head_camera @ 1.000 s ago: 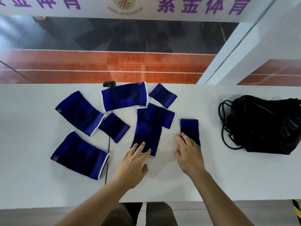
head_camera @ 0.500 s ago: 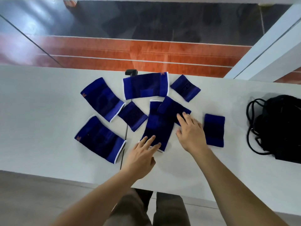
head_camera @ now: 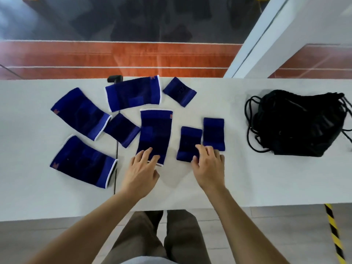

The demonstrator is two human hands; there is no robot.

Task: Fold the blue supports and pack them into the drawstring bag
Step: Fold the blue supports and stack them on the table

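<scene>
Several blue supports lie flat on the white table (head_camera: 247,178). My left hand (head_camera: 142,168) rests with spread fingers on the near end of a long white-edged support (head_camera: 155,130) in the middle. My right hand (head_camera: 208,165) lies flat, fingertips on the near end of a small support (head_camera: 188,139); another small support (head_camera: 213,132) sits just right of it. Neither hand grips anything. The black drawstring bag (head_camera: 301,122) lies crumpled at the right, its cords looped on its left side.
Three more long supports (head_camera: 81,113) (head_camera: 133,94) (head_camera: 83,161) and two small ones (head_camera: 122,129) (head_camera: 180,91) lie on the left and far side. A black cable (head_camera: 116,155) runs across the table from a small black device (head_camera: 115,79) at the far edge.
My right hand has slid the small support off the long one and set it beside the other small support. The left hand stays on the long support's near end.
</scene>
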